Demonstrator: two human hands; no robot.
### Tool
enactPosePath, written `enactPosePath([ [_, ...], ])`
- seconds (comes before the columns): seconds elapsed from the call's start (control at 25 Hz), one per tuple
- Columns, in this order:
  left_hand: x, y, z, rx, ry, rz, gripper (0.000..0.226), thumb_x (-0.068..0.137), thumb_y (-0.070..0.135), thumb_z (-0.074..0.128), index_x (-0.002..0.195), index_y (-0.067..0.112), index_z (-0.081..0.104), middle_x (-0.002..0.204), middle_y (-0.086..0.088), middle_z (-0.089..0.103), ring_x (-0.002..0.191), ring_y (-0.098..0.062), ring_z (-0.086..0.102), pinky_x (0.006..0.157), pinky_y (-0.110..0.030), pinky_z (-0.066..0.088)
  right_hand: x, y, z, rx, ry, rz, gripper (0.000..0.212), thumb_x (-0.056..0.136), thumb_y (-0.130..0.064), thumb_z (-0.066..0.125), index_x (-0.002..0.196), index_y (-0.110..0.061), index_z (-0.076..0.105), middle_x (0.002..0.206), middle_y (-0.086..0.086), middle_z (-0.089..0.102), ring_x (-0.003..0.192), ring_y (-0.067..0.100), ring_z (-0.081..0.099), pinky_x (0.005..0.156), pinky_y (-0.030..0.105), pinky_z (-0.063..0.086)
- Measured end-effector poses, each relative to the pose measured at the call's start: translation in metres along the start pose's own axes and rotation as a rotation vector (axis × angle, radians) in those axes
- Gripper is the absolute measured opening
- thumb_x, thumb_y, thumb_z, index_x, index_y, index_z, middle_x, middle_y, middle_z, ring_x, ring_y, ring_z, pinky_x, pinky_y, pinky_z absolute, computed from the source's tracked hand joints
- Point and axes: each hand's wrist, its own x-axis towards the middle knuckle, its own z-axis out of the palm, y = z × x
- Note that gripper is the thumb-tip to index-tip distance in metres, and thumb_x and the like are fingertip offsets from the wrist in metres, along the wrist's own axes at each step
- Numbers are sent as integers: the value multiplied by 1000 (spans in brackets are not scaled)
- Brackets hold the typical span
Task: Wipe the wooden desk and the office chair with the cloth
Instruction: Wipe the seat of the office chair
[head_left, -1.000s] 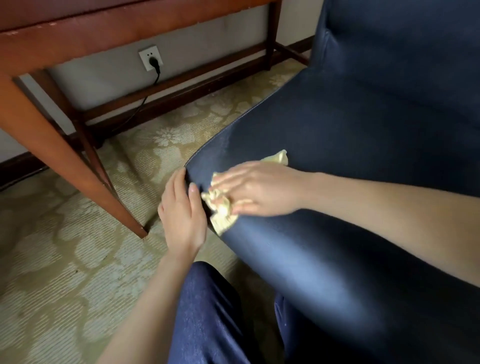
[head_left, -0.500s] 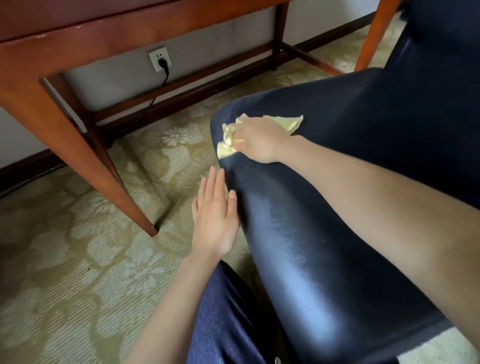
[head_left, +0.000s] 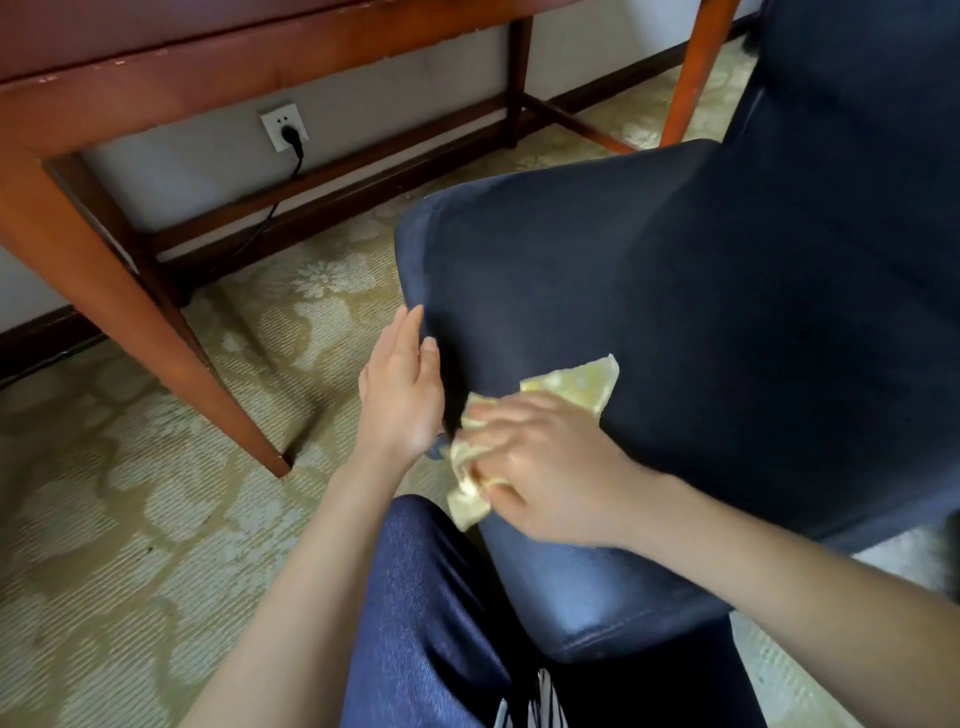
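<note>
Item: cloth (head_left: 582, 384), yellow, bunched under the curled, gripping fingers of the right hand (head_left: 540, 467), on the chair seat (head_left: 675, 286). Beside them: left hand (head_left: 400, 395), fingers straight against the seat edge. Risk: the loose corner beyond the knuckles may fold under, so patches get missed.

A pale grey wall (head_left: 171, 176) runs across the back, edged at the bottom by a dark wooden baseboard (head_left: 47, 335). A white socket (head_left: 283, 126) sits low on it, with a black plug (head_left: 292, 139) in it and a black cord (head_left: 270, 213) hanging toward the floor. The carpet (head_left: 130, 519) is olive-beige with pale flower shapes.
</note>
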Motion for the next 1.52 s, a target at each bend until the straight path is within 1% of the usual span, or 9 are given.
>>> enactPosePath([
  [0.36, -20, 69, 42, 211, -190, 281, 51, 101, 34, 35, 149, 24, 22, 160, 3, 5, 146, -17, -2, 118, -43, 0, -155, -20, -3, 19, 97, 90, 24, 82, -32, 61, 104, -31, 72, 127, -11, 61, 128, 12, 48, 105, 34, 37],
  [0.52, -19, 88, 65, 332, -296, 376, 53, 100, 38, 32, 150, 26, 18, 160, 4, -1, 146, -18, -9, 115, -44, -6, -200, 16, -12, 14, 155, 330, 35, 93, -40, 46, 119, -29, 66, 139, -10, 49, 136, 10, 37, 108, 33, 30],
  [0.68, -16, 107, 91, 498, -372, 493, 54, 99, 41, 31, 150, 27, 16, 160, 4, -3, 145, -19, -12, 114, -48, -8, -220, 77, -23, 182, 241, 573, 33, 95, -34, 52, 125, -22, 62, 138, -8, 51, 136, 10, 36, 111, 39, 32],
  [0.8, -8, 122, 111, 596, -425, 568, 56, 99, 44, 30, 150, 28, 14, 159, 4, -4, 145, -20, -12, 114, -50, -7, -227, 125, -33, 217, 271, 626, 32, 93, -22, 57, 123, -16, 63, 135, -9, 51, 136, 12, 36, 115, 24, 22],
  [0.92, -1, 136, 133, 702, -515, 611, 60, 98, 50, 28, 150, 30, 9, 159, 4, -8, 145, -23, -15, 113, -52, -7, -229, 177, -42, 189, 244, 732, 26, 95, -19, 55, 114, -6, 67, 134, -9, 49, 134, 12, 34, 106, 4, 9],
  [1.04, 10, 148, 152, 779, -569, 610, 71, 92, 64, 28, 150, 35, 0, 158, 5, -16, 142, -26, -24, 111, -56, -11, -228, 225, -52, 177, 238, 893, 28, 98, -22, 50, 109, -2, 67, 136, 8, 53, 132, 25, 40, 103, 16, 20],
  [1.16, 29, 160, 165, 806, -620, 594, 90, 77, 80, 32, 147, 43, -9, 156, 7, -24, 140, -26, -30, 109, -59, -13, -219, 262, -61, 172, 256, 1045, 30, 99, -23, 46, 106, 0, 63, 119, 14, 59, 116, 31, 48, 95, 31, 31],
  [1.36, 53, 174, 183, 920, -709, 685, 100, 62, 90, 28, 142, 50, -17, 154, 6, -29, 141, -27, -28, 109, -58, -16, -195, 301, -60, 47, 291, 1248, 39, 101, -31, 36, 121, -6, 57, 132, 14, 53, 121, 32, 46, 94, 35, 36],
  [1.52, 55, 183, 195, 1031, -762, 672, 98, 66, 88, 26, 144, 46, -16, 156, 0, -23, 142, -31, -24, 108, -60, -16, -189, 302, -58, 35, 264, 1223, 37, 101, -33, 37, 120, -9, 58, 137, 13, 49, 121, 32, 47, 85, 33, 35],
])
